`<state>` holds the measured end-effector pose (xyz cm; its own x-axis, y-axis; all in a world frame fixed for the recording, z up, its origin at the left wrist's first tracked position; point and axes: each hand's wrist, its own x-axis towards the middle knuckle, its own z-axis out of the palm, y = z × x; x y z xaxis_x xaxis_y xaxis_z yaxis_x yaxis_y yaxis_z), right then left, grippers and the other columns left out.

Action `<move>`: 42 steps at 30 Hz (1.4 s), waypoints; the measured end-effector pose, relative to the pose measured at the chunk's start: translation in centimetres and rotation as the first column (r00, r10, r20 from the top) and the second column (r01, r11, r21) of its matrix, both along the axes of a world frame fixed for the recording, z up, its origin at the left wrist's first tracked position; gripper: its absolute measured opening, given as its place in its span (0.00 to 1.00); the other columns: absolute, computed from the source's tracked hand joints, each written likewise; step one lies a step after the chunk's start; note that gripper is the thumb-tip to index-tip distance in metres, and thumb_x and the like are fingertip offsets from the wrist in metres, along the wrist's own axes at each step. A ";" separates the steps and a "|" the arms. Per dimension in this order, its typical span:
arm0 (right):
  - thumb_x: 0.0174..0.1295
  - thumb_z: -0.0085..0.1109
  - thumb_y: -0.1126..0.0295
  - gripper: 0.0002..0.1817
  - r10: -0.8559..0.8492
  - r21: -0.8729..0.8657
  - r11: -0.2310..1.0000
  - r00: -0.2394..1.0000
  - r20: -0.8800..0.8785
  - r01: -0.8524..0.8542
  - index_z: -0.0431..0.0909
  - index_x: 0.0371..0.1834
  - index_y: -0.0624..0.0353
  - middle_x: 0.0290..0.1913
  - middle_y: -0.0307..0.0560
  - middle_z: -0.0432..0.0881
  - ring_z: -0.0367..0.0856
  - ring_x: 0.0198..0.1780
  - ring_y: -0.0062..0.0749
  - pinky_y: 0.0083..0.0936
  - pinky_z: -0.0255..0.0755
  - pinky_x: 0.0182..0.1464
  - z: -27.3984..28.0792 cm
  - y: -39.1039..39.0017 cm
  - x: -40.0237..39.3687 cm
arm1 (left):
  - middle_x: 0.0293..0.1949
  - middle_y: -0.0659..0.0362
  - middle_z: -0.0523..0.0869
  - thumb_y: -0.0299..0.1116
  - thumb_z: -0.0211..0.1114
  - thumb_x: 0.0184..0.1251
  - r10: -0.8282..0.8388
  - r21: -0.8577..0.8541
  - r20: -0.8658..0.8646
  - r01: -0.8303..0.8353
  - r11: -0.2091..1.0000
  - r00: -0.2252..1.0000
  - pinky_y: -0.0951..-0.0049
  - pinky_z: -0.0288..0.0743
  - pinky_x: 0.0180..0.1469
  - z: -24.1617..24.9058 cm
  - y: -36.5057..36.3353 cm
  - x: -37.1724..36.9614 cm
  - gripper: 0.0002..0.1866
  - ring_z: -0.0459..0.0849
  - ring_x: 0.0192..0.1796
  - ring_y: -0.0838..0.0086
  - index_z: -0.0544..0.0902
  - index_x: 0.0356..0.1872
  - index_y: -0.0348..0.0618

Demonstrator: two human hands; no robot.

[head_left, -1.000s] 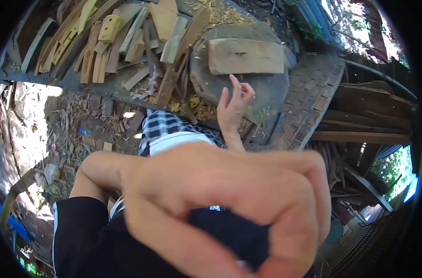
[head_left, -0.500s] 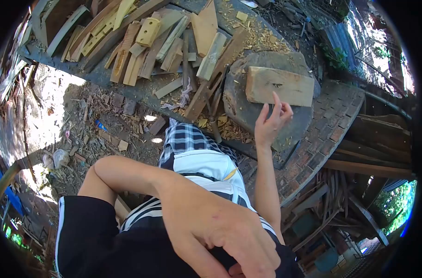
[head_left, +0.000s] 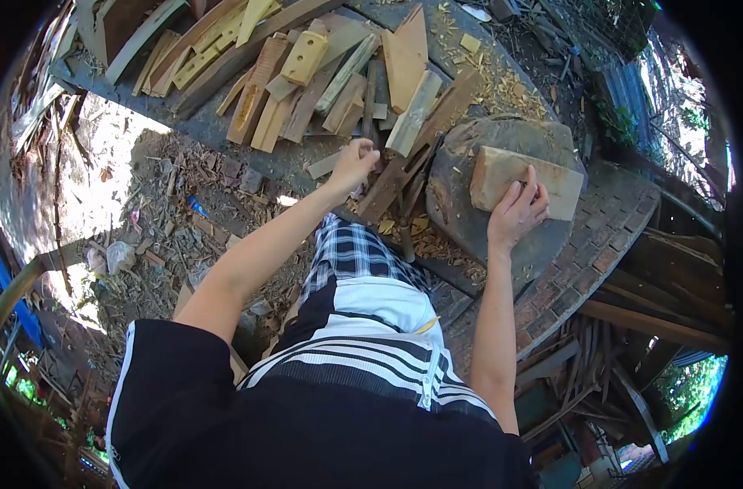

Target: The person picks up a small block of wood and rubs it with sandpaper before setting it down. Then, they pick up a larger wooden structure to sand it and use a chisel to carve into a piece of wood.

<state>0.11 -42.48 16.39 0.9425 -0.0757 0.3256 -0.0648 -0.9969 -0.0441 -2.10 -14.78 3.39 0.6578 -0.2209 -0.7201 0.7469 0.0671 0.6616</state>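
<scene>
Forward in the head view, the left hand (head_left: 353, 166) has swung near the wood pieces (head_left: 271, 122), fingers curled; I cannot tell whether it grips anything. Loosely open, the right hand (head_left: 518, 216) overlaps the wooden block (head_left: 560, 189) lying on the stump (head_left: 549, 244).

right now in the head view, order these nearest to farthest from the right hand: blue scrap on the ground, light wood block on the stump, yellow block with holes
1. Light wood block: on the stump, partly covered by the right hand.
2. Yellow block with holes: upper left, among other wood pieces.
3. Blue scrap: farther left, on the ground.
</scene>
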 end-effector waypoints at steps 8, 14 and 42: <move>0.73 0.46 0.59 0.22 -0.041 -0.031 0.999 0.999 -0.012 0.041 0.70 0.69 0.44 0.57 0.52 0.69 0.66 0.54 0.49 0.44 0.62 0.59 -0.1 0.2 0.2 | 0.49 0.44 0.77 0.52 0.69 0.60 -0.231 0.552 0.263 0.050 0.832 0.937 0.58 0.74 0.52 -3.6 -3.6 2.9 0.30 0.80 0.46 0.51 0.78 0.57 0.41; 0.73 0.46 0.58 0.21 -0.041 -0.024 0.999 0.999 -0.002 0.041 0.70 0.68 0.43 0.56 0.50 0.69 0.66 0.55 0.49 0.44 0.62 0.59 -0.2 0.2 0.2 | 0.44 0.51 0.74 0.33 0.64 0.66 0.368 0.352 0.445 -0.537 0.767 0.816 0.66 0.75 0.47 -1.3 -3.4 -0.4 0.22 0.81 0.40 0.64 0.71 0.59 0.43; 0.68 0.53 0.73 0.10 0.511 0.435 0.845 0.709 -0.487 -0.311 0.80 0.49 0.54 0.38 0.48 0.79 0.80 0.39 0.48 0.39 0.75 0.40 1.3 8.9 -5.2 | 0.52 0.49 0.78 0.49 0.68 0.60 -0.149 0.884 0.441 -0.400 0.242 0.885 0.57 0.73 0.55 -6.2 18.7 0.1 0.31 0.77 0.54 0.52 0.75 0.60 0.39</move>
